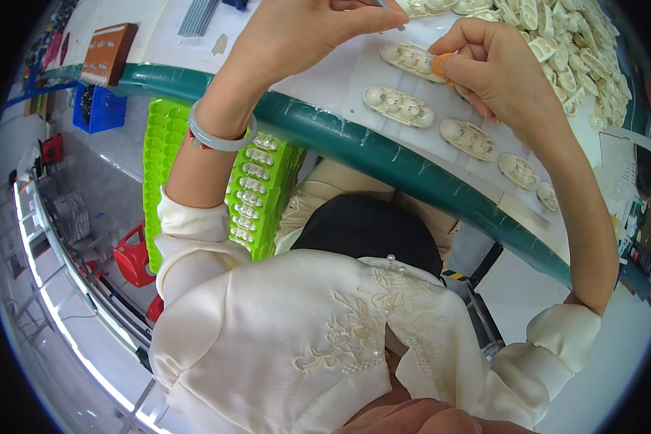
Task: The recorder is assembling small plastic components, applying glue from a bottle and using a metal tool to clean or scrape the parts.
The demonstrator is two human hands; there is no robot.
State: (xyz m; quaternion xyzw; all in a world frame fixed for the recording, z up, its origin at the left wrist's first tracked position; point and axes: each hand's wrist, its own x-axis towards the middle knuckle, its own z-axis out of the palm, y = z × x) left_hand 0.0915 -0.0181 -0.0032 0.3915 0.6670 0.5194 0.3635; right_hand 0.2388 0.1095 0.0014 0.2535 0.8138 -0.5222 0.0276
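cream embroidered blouse (pixel 267 311); pale bangle (pixel 224 145)

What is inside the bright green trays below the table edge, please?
A column of cream pieces sits in the bright green trays, right of the left forearm. The forearm and cream sleeve cover the middle, so its contents cannot be seen.

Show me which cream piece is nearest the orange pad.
The cream piece just left of the orange pad, its end at the right hand; the others lie farther off.

The lump (pixel 441 66) is orange, the oval pieces (pixel 398 106) cream, the trays (pixel 166 134) lime green, the desk (pixel 168 49) white, green-edged.
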